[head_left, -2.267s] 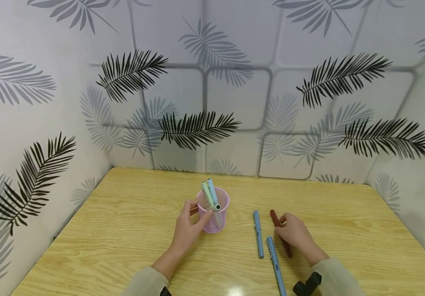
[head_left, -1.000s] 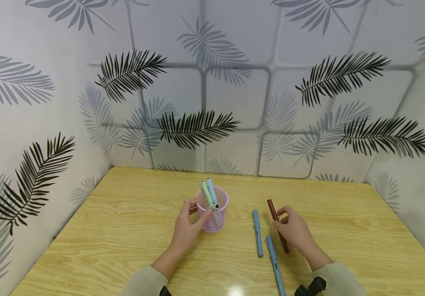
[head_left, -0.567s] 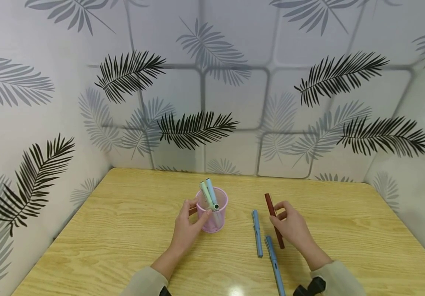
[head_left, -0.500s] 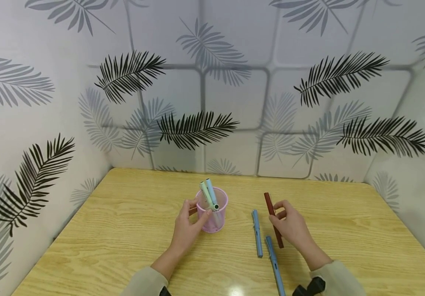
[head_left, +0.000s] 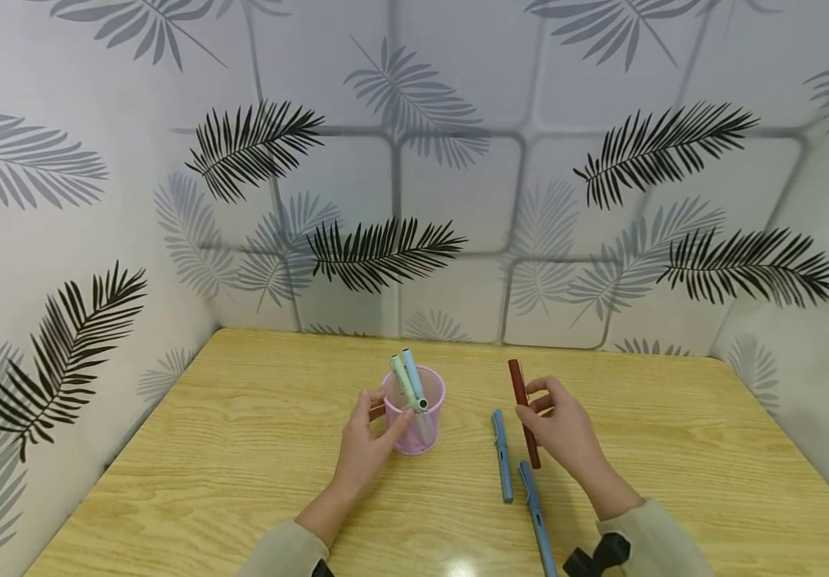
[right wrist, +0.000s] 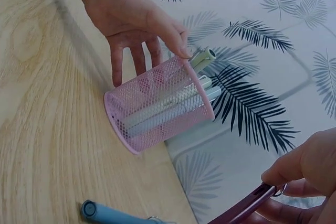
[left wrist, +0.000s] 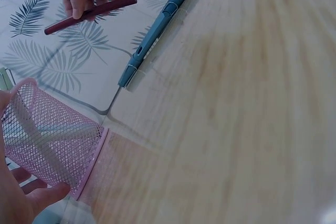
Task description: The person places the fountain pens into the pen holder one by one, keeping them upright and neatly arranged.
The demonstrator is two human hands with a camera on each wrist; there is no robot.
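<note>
My left hand (head_left: 362, 453) grips the pink mesh pen cup (head_left: 403, 441), thumb near its rim and fingers round the far side. In the cup stand a pale green pen (head_left: 402, 373), a light blue pen (head_left: 412, 370) and another pale pen whose round end faces up. My right hand (head_left: 568, 429) pinches a dark red pen (head_left: 516, 378) between thumb and fingers, its clip facing right. In the left wrist view the red pen (left wrist: 89, 15) hangs above the table, tilted, to the right of the cup.
Two blue pens lie on the wooden table (head_left: 256, 417): a shorter-looking blue pen (head_left: 503, 465) right of the cup, and a nearer blue pen (head_left: 540, 525) running to the bottom edge of the head view. A leaf-patterned wall covering (head_left: 458, 192) borders the table's back and sides.
My right hand has lifted the red pen off the table and carried it up and leftward, nearer to the cup. My left hand and the cup have stayed put.
</note>
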